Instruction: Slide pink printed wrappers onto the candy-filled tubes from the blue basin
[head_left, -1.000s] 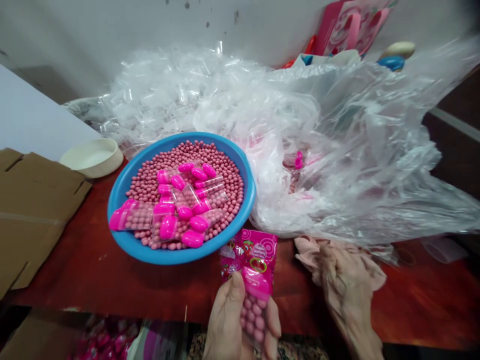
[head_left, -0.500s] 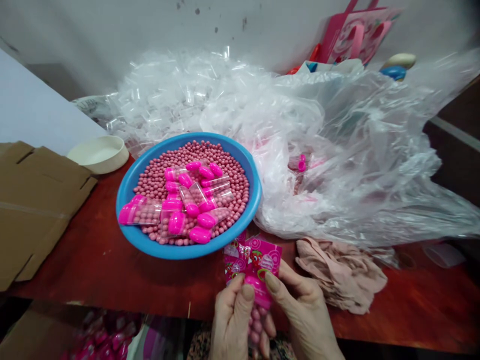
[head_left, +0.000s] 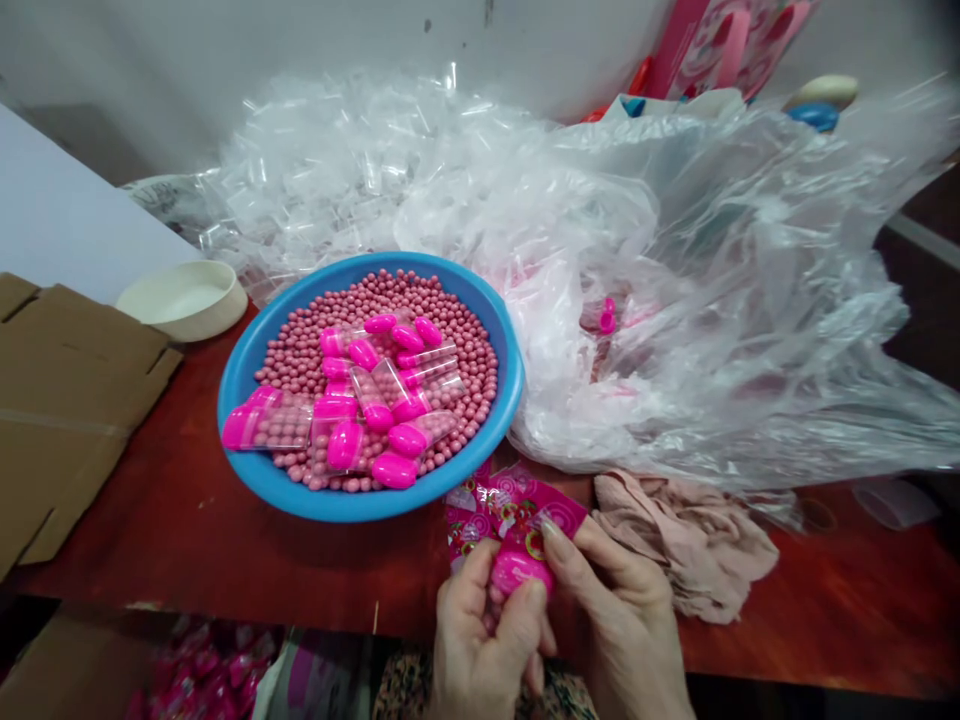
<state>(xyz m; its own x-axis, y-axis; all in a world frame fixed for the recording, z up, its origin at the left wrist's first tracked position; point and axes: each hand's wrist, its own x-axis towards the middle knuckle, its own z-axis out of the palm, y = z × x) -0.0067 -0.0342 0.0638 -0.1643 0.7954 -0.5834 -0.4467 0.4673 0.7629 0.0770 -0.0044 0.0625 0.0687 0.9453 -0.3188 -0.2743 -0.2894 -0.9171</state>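
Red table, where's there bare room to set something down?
Bare red table shows between the cardboard sheet and the blue bowl, and again right of the pink cloth. It's crowded behind, under the clear plastic bags, and where the left hand and right hand hold the pink packet.

My left hand [head_left: 480, 645], fingers curled closed, and my right hand [head_left: 619, 625], thumb extended, meet at lower centre.

Single head-worn view, facing forward and down, near left hand [head_left: 484, 640], right hand [head_left: 622, 625].
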